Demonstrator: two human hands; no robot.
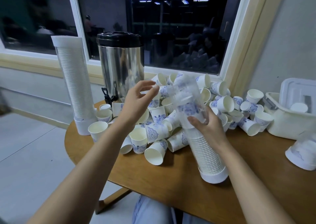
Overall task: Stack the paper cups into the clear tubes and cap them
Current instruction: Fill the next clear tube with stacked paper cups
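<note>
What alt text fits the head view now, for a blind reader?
The right hand grips a tilted clear tube, partly filled with stacked cups, its capped base on the table; the left hand hovers open near its top. Loose paper cups lie heaped behind; a full tube stands at left.

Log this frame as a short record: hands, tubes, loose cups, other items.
left hand: open, raised beside tilted tube's open top, holding nothing
right hand: grips tilted tube mid-height
tilted tube: partly filled, capped base on table
full tube: upright, capped, table's left edge
loose cups: piled across table
other: steel urn, white bin
</note>
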